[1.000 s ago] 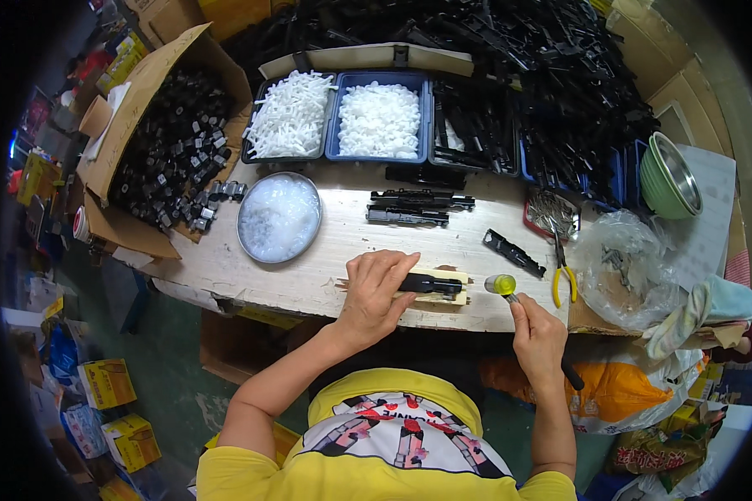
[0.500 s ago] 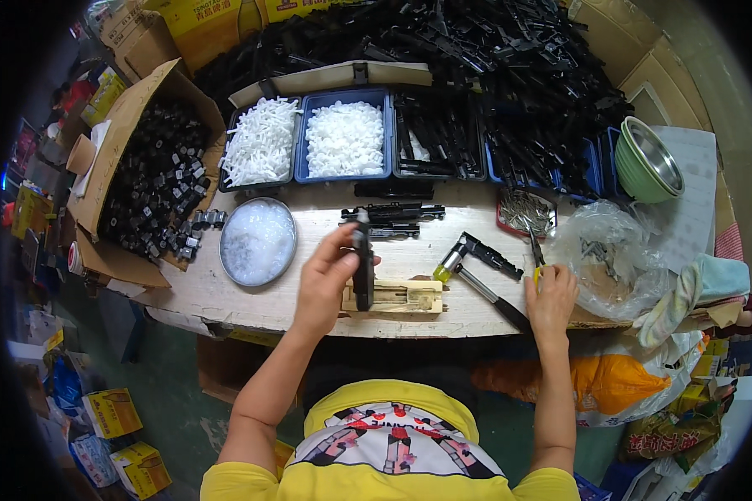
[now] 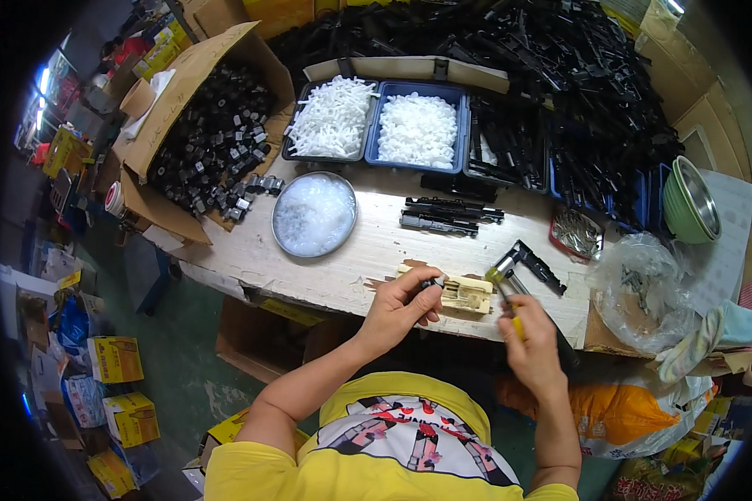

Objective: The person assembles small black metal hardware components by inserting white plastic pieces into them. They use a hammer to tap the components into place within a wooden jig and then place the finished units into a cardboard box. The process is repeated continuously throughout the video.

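Note:
My left hand (image 3: pixel 397 313) is closed round a black plastic part (image 3: pixel 432 284), seen nearly end-on and mostly hidden by the fingers. It is just at the left end of a cream-coloured fixture block (image 3: pixel 475 298) near the table's front edge. My right hand (image 3: pixel 533 346) is wrapped round yellow-handled pliers (image 3: pixel 517 326), their slim tip pointing up beside the block's right end. A hammer (image 3: pixel 518 284) with a yellow-tipped head and dark handle lies partly behind that hand. Next to it rests a black slotted part (image 3: pixel 543 269). Several similar black parts (image 3: pixel 447 217) lie side by side farther back.
A round dish (image 3: pixel 314 215) of clear material stands left of centre. Behind are bins of white sticks (image 3: pixel 332 118), white caps (image 3: pixel 418 132) and black parts (image 3: pixel 510 142). A carton of dark pieces (image 3: pixel 217 134) is left; a red tray of pins (image 3: pixel 576 232) and plastic bag (image 3: pixel 639 292) are right.
My right hand has brought the pliers from beside the pin tray to the fixture block. My left hand has lowered and tilted the black part. The view has shifted.

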A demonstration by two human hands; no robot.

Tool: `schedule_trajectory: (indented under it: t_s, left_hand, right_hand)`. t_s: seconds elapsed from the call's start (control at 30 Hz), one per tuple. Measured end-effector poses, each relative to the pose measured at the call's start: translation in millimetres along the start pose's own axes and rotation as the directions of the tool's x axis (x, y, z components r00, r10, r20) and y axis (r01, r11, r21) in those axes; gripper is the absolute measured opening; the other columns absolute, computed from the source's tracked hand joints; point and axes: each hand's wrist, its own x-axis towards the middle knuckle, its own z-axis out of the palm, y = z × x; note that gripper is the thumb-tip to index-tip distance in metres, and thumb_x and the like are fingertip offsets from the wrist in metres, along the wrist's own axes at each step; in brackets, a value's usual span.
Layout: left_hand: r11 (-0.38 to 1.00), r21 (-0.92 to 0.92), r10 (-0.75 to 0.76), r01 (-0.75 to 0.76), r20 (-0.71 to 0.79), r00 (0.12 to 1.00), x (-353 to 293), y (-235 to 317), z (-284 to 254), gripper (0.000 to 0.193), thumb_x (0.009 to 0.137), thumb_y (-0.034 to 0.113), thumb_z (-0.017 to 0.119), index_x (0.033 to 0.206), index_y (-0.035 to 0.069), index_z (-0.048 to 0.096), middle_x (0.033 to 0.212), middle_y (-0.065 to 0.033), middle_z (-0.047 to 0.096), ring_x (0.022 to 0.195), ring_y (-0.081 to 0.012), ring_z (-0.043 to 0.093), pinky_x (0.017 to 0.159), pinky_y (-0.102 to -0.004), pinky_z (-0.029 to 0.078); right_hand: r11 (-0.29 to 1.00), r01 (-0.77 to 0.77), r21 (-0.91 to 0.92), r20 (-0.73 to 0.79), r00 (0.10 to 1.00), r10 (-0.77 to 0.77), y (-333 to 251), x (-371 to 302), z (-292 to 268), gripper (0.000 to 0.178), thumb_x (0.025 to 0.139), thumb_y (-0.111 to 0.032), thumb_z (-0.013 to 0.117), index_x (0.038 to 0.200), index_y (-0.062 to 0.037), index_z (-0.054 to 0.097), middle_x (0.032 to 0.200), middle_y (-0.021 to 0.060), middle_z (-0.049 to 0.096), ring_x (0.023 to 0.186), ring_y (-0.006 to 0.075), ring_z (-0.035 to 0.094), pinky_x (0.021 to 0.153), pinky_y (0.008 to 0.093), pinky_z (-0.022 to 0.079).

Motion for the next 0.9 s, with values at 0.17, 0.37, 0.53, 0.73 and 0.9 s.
schedule_trajectory:
  t_s: [0.17,0.37,0.53,0.73,0.9]
  left_hand:
    - [0.963,0.244,0.128,-0.115,-0.038,0.991,-10.5,6.7,0.8,0.03,0.087,0.019,0.058,0.109,-0.002,0.057,0.079,-0.0041,0.06,0.064,-0.0064,0.055,0.057,-0.0207,0.045]
    - [0.874,0.444,0.254,-0.197,-0.07,0.965,-14.8,9.8,0.3,0.029,0.084,0.015,0.061,0.106,-0.004,0.057,0.082,-0.0102,0.064,0.071,-0.0133,0.058,0.064,-0.0256,0.046]
    - [0.988,0.156,0.009,-0.007,-0.006,1.0,-14.1,4.1,-9.8,0.021,0.085,0.013,0.06,0.1,-0.002,0.058,0.068,-0.0087,0.059,0.052,-0.0108,0.053,0.046,-0.0222,0.045]
    - [0.592,-0.521,-0.369,0.615,0.502,0.782,-18.0,-5.2,-47.9,0.02,0.085,0.016,0.058,0.095,-0.003,0.056,0.064,-0.014,0.057,0.044,-0.0202,0.053,0.038,-0.0281,0.043]
    - [0.762,-0.3,-0.496,0.574,0.299,0.815,-41.8,-0.8,-73.3,0.027,0.083,0.022,0.061,0.097,-0.001,0.057,0.064,-0.0115,0.057,0.047,-0.0186,0.054,0.041,-0.0282,0.044]
  right_hand:
    - [0.993,0.118,0.004,0.12,0.986,-0.118,-19.1,4.7,24.1,0.016,0.082,-0.009,0.058,0.084,0.0055,0.053,0.097,0.0186,0.053,0.085,0.0344,0.053,0.074,0.0377,0.043]
    - [0.984,0.17,-0.058,0.177,0.972,-0.157,-20.9,5.2,32.1,0.019,0.079,-0.008,0.061,0.087,0.0066,0.052,0.094,0.0188,0.052,0.084,0.0344,0.051,0.074,0.0392,0.042]
    - [0.98,0.179,-0.086,0.254,0.955,-0.152,-20.5,2.3,35.1,0.018,0.077,-0.007,0.062,0.082,0.0051,0.051,0.084,0.0168,0.051,0.078,0.0326,0.052,0.068,0.0379,0.044]
    - [0.965,0.236,-0.116,0.414,0.895,-0.169,-31.6,5.3,28.6,0.017,0.076,-0.009,0.063,0.077,0.0029,0.051,0.08,0.0148,0.05,0.075,0.031,0.052,0.066,0.0377,0.045]
    - [0.947,0.313,-0.071,0.389,0.883,-0.263,-39.0,12.2,43.8,0.02,0.077,-0.012,0.063,0.081,0.0042,0.053,0.084,0.0169,0.052,0.077,0.0329,0.05,0.069,0.0399,0.043]
